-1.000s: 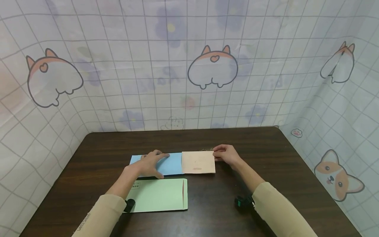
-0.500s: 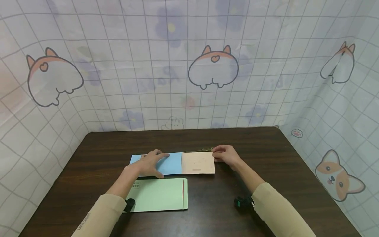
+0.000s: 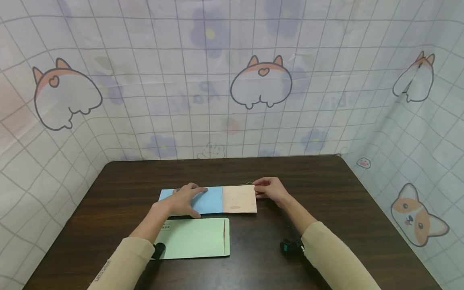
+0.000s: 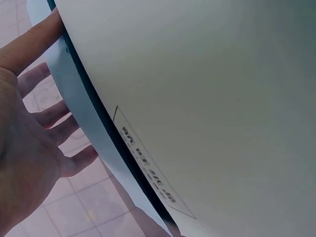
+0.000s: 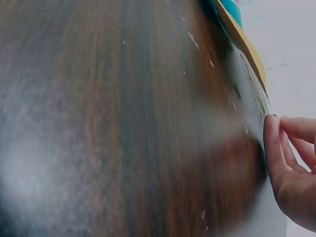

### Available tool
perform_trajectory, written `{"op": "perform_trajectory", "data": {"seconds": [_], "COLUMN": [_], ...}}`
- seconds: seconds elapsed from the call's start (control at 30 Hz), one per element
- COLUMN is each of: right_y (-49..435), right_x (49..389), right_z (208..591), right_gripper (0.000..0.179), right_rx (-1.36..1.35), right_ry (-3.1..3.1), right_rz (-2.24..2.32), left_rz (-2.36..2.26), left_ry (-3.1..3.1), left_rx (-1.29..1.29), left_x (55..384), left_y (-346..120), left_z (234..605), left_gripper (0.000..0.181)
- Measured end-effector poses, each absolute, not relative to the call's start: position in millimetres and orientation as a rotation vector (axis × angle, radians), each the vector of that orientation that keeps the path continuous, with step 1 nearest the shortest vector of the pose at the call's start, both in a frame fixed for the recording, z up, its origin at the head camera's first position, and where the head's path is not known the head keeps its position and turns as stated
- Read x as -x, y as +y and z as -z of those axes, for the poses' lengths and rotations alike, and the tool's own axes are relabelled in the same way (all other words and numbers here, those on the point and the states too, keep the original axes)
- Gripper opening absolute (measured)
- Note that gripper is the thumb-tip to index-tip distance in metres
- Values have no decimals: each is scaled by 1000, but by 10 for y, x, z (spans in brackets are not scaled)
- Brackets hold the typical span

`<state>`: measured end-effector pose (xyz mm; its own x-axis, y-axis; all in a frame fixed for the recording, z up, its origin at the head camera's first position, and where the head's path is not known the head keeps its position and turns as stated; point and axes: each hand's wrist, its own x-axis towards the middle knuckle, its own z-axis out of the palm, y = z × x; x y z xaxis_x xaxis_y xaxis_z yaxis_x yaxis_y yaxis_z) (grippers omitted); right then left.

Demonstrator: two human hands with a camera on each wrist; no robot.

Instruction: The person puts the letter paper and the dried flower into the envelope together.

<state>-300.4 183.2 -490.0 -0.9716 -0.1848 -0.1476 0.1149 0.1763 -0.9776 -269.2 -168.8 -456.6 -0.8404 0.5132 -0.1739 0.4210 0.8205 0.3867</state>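
I read the surface [image 3: 261, 251] as dark wood-grain, smooth, glossy where light hits. Blue piece [image 3: 214, 201]: smooth matt paper. Tan card [image 3: 239, 197]: matt paper. Green envelope [image 3: 199, 239]: paper, low sheen. Sleeves [image 3: 335, 257]: matt cloth.

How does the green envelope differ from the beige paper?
The green envelope shows a larger area than the beige paper.
The green envelope lies nearer the person; the beige paper is farther, meeting the blue piece.
The right hand pinches the beige paper at its edge, but not the green envelope.
Both look flat.
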Motion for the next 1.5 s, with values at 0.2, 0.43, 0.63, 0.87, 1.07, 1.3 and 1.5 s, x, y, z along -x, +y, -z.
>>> {"op": "perform_trajectory", "data": {"seconds": [0.2, 0.43, 0.63, 0.87, 1.07, 1.3, 1.5], "right_y": [1777, 1719, 1680, 1648, 1607, 1571, 1528], "right_x": [2993, 2980, 2960, 2953, 2951, 2951, 2931], "right_z": [4883, 4858, 4853, 4872, 4872, 4827, 4800], "right_gripper": [29, 31, 26, 25, 26, 25, 26], "right_rx": [62, 63, 66, 60, 62, 85, 114], "right_ry": [2220, 2197, 2210, 2225, 2210, 2215, 2219], "right_rz": [1887, 1911, 1899, 1872, 1880, 1842, 1816], "left_rz": [-492, -484, -482, -495, -502, -499, -493], "left_ry": [2731, 2735, 2741, 2743, 2746, 2747, 2743], "left_rx": [-717, -717, -708, -691, -696, -694, -695], "left_x": [2699, 2696, 2696, 2684, 2682, 2691, 2701], "left_y": [-1683, -1686, -1676, -1669, -1671, -1680, -1676], "left_z": [4580, 4580, 4575, 4586, 4588, 4599, 4606], "left_gripper": [91, 90, 90, 90, 90, 89, 89]}}
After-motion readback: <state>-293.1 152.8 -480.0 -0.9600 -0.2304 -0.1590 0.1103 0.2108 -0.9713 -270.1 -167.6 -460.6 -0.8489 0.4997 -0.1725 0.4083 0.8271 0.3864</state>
